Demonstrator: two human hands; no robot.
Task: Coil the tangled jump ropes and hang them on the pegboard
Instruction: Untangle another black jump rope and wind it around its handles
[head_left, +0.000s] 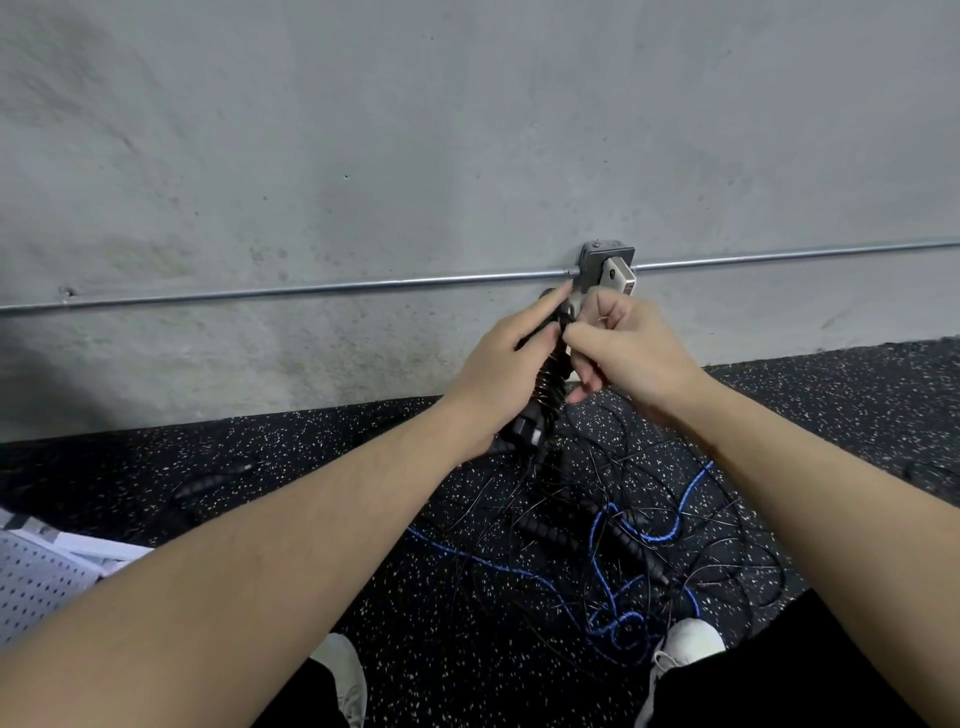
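Your two hands hold a black rope bundle (551, 387) up in front of the wall (363, 156), its cord wound in tight turns round the handles. Your left hand (498, 374) grips the bundle from the left, fingers curled round it and the forefinger stretched up along its top. Your right hand (623, 353) pinches the cord near the top of the bundle, thumb against forefinger, with the other fingers curled below. A black handle end (524, 431) sticks out under your left palm.

Below, on the speckled black floor (260, 457), lies the tangle (623, 530) of thin black cords, ribbed black handles and a blue rope (670, 525) looped through them. It reaches to just beside your right shoe (688, 642); your left shoe (345, 675) stands apart from it.

The white pegboard (36, 577) lies flat at the lower left, well apart from the tangle. Behind your hands a metal box (608, 265) sits on a conduit (311, 291) running along the wall.
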